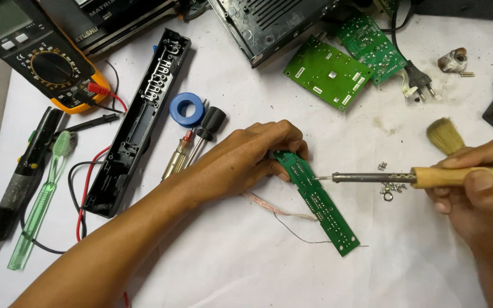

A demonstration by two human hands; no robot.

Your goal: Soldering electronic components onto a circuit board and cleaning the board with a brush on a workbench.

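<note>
Left hand fingers are pressed on the narrow green circuit board, steadying it; the wooden-handled soldering iron is gripped by the right hand, tip touching the board.

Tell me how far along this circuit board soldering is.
Done: black housing lies opened, screws are out. In hand: left hand pins the narrow green circuit board; right hand touches the soldering iron tip to it. Left: housing unassembled.
</note>
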